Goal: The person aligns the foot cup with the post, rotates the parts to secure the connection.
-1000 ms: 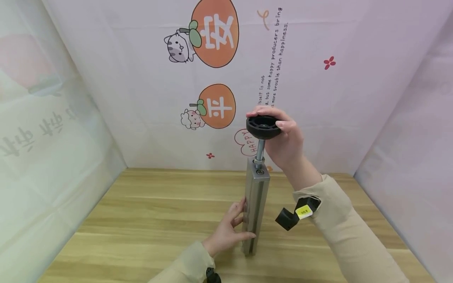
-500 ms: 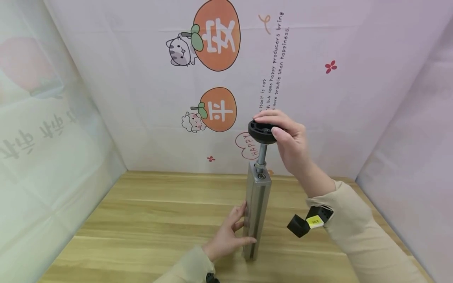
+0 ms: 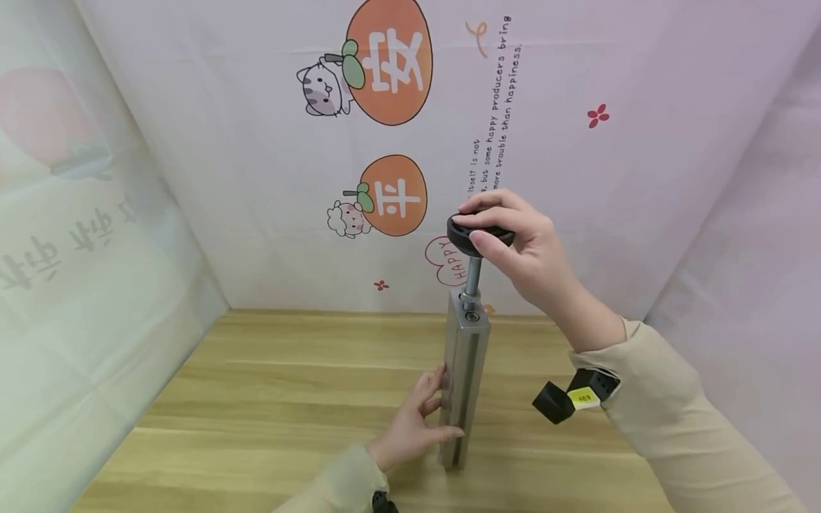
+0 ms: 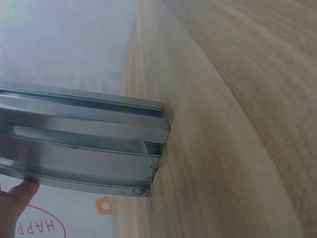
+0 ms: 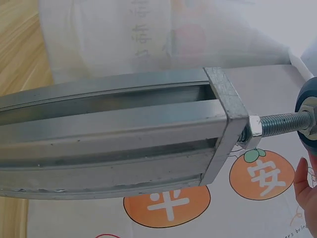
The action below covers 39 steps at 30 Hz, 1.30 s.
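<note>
An aluminium profile (image 3: 466, 377) stands upright on the wooden table, an end plate capping its top. My left hand (image 3: 410, 431) grips it low down, thumb on the near side and fingers behind. From the top rises a threaded rod (image 5: 285, 124) carrying a hex nut (image 5: 254, 130) close to the end plate. The rod ends in a black levelling foot (image 3: 460, 240), its round base facing up. With thumb and fingers, my right hand (image 3: 535, 249) holds the foot by its rim. In the left wrist view the profile's lower end meets the table.
The wooden tabletop (image 3: 276, 399) ends at a white printed cloth (image 3: 276, 235) behind. Pale cloth walls close off the left and right sides. A black wrist camera (image 3: 577, 399) sits on the right sleeve.
My right hand has turned round the foot, its wrist swinging right and its thumb coming forward across the base. The left hand and the profile stay in place.
</note>
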Each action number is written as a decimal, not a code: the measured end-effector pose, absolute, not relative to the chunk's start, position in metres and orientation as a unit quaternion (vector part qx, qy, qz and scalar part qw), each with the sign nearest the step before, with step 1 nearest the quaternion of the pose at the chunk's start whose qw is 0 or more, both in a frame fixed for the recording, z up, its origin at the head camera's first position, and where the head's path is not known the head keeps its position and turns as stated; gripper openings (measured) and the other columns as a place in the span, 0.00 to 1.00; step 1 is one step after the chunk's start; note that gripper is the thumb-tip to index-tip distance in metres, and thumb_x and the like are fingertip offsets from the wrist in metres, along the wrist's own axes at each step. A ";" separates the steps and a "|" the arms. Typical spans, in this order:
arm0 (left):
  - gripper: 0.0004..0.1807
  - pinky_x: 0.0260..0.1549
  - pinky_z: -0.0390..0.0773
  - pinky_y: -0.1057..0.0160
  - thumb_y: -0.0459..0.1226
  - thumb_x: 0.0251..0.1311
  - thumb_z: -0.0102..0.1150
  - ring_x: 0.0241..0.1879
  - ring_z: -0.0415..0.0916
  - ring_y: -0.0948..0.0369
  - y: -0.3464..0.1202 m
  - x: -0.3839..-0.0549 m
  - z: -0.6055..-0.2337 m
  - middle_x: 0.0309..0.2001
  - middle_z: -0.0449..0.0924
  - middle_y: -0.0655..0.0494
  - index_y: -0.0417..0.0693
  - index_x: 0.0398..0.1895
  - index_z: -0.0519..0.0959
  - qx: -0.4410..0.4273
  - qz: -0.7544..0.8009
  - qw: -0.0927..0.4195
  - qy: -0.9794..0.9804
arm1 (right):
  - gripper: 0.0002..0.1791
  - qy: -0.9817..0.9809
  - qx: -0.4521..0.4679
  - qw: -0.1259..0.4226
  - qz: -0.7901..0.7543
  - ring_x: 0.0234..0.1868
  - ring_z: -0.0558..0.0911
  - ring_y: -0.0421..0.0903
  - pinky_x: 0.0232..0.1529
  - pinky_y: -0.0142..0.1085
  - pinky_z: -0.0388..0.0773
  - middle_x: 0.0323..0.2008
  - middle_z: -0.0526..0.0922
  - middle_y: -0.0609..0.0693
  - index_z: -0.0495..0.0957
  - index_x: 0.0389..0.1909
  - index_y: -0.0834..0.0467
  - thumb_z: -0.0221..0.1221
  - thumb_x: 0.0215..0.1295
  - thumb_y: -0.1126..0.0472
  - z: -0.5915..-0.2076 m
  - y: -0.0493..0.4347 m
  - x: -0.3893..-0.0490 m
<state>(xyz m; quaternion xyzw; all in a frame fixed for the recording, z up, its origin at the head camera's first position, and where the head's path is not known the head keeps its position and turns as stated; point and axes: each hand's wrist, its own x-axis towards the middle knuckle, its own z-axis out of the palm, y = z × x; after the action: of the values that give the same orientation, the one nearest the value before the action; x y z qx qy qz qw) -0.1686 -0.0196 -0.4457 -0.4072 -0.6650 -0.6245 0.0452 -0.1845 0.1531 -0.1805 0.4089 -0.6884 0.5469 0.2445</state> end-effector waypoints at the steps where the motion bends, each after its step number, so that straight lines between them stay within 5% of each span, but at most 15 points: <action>1: 0.54 0.56 0.74 0.57 0.26 0.50 0.66 0.60 0.59 0.69 -0.019 -0.170 -0.445 0.58 0.60 0.36 0.52 0.75 0.43 -0.409 -0.623 0.048 -0.665 | 0.10 -0.698 0.400 0.247 0.540 0.50 0.74 0.48 0.44 0.25 0.77 0.46 0.77 0.44 0.82 0.36 0.69 0.54 0.57 0.73 -0.179 0.153 -0.184; 6: 0.55 0.58 0.72 0.60 0.25 0.49 0.66 0.60 0.58 0.69 -0.020 -0.171 -0.444 0.59 0.60 0.37 0.52 0.75 0.42 -0.406 -0.623 0.046 -0.667 | 0.09 -0.730 0.371 0.257 0.513 0.53 0.71 0.50 0.46 0.25 0.74 0.47 0.78 0.45 0.80 0.36 0.72 0.58 0.54 0.73 -0.175 0.151 -0.183; 13: 0.55 0.60 0.70 0.60 0.26 0.49 0.67 0.61 0.59 0.68 -0.019 -0.169 -0.445 0.59 0.60 0.37 0.52 0.75 0.42 -0.407 -0.620 0.043 -0.670 | 0.12 -0.745 0.356 0.284 0.488 0.48 0.69 0.42 0.44 0.31 0.69 0.47 0.80 0.60 0.83 0.40 0.68 0.60 0.54 0.70 -0.176 0.149 -0.181; 17: 0.55 0.60 0.70 0.59 0.26 0.49 0.66 0.61 0.59 0.68 -0.019 -0.169 -0.446 0.58 0.61 0.37 0.53 0.75 0.43 -0.401 -0.615 0.050 -0.677 | 0.13 -0.734 0.379 0.290 0.484 0.46 0.68 0.41 0.45 0.33 0.66 0.46 0.82 0.49 0.82 0.40 0.69 0.54 0.59 0.67 -0.178 0.150 -0.183; 21: 0.54 0.60 0.71 0.59 0.27 0.50 0.66 0.61 0.59 0.69 -0.020 -0.169 -0.446 0.59 0.61 0.37 0.53 0.75 0.43 -0.400 -0.614 0.051 -0.679 | 0.20 -0.704 0.422 0.250 0.514 0.47 0.65 0.43 0.47 0.34 0.61 0.46 0.80 0.36 0.85 0.40 0.54 0.44 0.62 0.66 -0.178 0.156 -0.187; 26: 0.55 0.59 0.71 0.60 0.26 0.49 0.67 0.61 0.59 0.69 -0.020 -0.170 -0.445 0.59 0.60 0.38 0.53 0.75 0.44 -0.402 -0.620 0.048 -0.673 | 0.26 -0.702 0.446 0.193 0.521 0.51 0.63 0.47 0.49 0.35 0.61 0.49 0.78 0.39 0.83 0.45 0.39 0.43 0.62 0.69 -0.174 0.162 -0.189; 30: 0.55 0.59 0.71 0.60 0.26 0.49 0.67 0.61 0.59 0.68 -0.019 -0.172 -0.446 0.58 0.60 0.38 0.53 0.75 0.43 -0.408 -0.616 0.051 -0.672 | 0.25 -0.717 0.443 0.179 0.508 0.53 0.62 0.47 0.49 0.35 0.64 0.50 0.77 0.40 0.83 0.46 0.42 0.46 0.61 0.71 -0.172 0.165 -0.188; 35: 0.55 0.60 0.70 0.60 0.26 0.49 0.67 0.62 0.59 0.67 -0.020 -0.171 -0.446 0.59 0.60 0.38 0.53 0.75 0.43 -0.411 -0.619 0.050 -0.668 | 0.15 -0.760 0.400 0.196 0.474 0.53 0.64 0.44 0.48 0.35 0.65 0.50 0.76 0.42 0.81 0.46 0.59 0.52 0.60 0.70 -0.168 0.163 -0.182; 39: 0.55 0.60 0.70 0.59 0.25 0.48 0.67 0.62 0.58 0.67 -0.020 -0.171 -0.445 0.59 0.59 0.38 0.52 0.75 0.43 -0.410 -0.622 0.048 -0.665 | 0.14 -0.789 0.352 0.220 0.453 0.52 0.65 0.40 0.51 0.39 0.62 0.49 0.76 0.46 0.80 0.47 0.60 0.59 0.58 0.66 -0.166 0.159 -0.179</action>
<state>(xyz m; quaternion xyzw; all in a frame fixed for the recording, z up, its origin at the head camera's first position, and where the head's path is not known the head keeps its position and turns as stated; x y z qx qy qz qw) -0.1709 -0.0203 -0.4455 -0.4099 -0.6649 -0.6225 0.0484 -0.1790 0.1591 -0.1662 0.3517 -0.7892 0.4530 0.2197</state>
